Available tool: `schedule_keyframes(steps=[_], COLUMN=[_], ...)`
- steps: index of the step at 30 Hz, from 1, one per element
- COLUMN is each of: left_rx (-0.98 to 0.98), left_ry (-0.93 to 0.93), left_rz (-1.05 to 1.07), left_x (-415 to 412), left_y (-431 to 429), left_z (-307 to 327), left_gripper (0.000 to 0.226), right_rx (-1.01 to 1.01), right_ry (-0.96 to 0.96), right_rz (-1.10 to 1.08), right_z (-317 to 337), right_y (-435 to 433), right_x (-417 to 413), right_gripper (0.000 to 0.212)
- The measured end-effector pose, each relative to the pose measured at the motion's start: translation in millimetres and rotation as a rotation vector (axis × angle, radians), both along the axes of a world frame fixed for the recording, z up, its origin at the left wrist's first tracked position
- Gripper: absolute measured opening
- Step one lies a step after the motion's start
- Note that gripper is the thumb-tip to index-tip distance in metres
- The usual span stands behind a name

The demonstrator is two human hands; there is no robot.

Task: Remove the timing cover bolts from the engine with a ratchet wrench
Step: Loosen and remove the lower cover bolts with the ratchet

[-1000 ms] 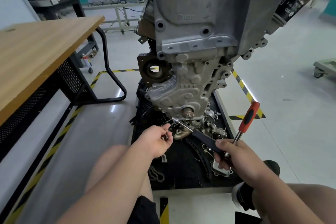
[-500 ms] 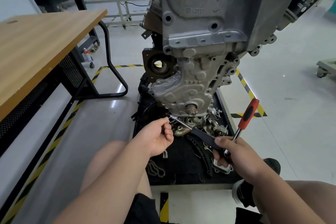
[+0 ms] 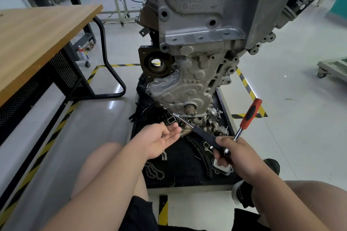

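At seven o'clock below the timing cover (image 3: 189, 90), left hand (image 3: 161, 139) palm up, fingers apart and relaxed, cupping seemingly one small bolt (image 3: 164, 135): light, hard, apt to roll. At five o'clock, right hand (image 3: 234, 155) clamped on two tools, one black-handled driver (image 3: 203, 135) and one ratchet wrench (image 3: 247, 116), stiff steel, best gripped by its red handle.

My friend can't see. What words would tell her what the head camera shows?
A person's right hand grips a red-handled ratchet wrench whose long extension points at the timing cover low on an engine. The left hand is open, palm up, nearby.
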State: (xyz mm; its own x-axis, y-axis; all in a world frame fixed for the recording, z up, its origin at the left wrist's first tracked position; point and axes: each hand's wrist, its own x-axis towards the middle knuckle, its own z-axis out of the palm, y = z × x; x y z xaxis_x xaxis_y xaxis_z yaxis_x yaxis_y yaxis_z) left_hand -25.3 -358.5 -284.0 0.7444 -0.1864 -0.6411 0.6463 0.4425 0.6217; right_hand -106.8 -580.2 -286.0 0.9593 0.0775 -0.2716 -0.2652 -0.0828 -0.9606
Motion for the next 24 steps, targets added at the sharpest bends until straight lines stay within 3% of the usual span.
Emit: schedule_keyframes(steps=[5,11,16,24], left_rx=[0.003,-0.051,0.069,0.048], left_ry=[-0.013,0.073,0.168,0.085], left_rz=[-0.103,-0.045,0.04,0.041], left_x=[-2.9,0.6,3.0,4.2], left_y=[-3.6,-0.5,2.3,4.9], left_z=[-2.5,0.7,-1.0,-2.5], left_gripper=[0.022,0.021,0.02,0.022], right_rx=[0.013,-0.001,0.023,-0.115], right_ry=[-0.006,-0.007,-0.002,-0.019], right_rz=[-0.014,-0.026,-0.005,0.118], right_z=[0.1,3.7,5.7,6.9], right_y=[0.7,0.1,-0.8,-4.9], right_x=[-0.6,-1.7,-0.8,-1.8], right_gripper=[0.032,0.04,0.033,0.044])
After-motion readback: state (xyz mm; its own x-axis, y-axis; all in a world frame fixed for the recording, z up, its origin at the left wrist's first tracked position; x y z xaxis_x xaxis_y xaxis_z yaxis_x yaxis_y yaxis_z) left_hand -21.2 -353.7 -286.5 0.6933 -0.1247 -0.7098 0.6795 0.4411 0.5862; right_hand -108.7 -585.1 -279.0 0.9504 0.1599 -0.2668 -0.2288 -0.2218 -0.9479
